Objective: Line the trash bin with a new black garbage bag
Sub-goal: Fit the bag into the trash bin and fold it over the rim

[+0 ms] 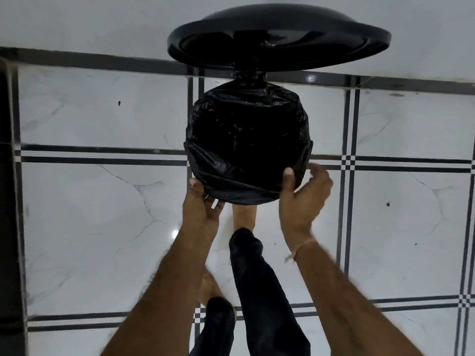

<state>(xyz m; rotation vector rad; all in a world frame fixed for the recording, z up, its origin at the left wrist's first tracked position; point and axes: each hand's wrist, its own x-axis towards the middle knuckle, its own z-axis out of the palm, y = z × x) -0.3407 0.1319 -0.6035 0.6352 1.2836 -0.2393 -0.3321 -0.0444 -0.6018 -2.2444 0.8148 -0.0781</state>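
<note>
The bin (249, 74) stands on the floor (102, 214), lid (280, 39) up at the far side. The black bag (246, 140) is folded over its rim. The left hand (203, 209) touches the near left edge, fingers straight. The right hand (300, 196) is loose, thumb on the near right edge

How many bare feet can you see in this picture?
2: the front foot pokes out just under the bag; the back foot is lower, nearer the camera.

Left hand (203, 210), right hand (299, 201) touch bag (246, 140); lid (279, 39) up.
</note>
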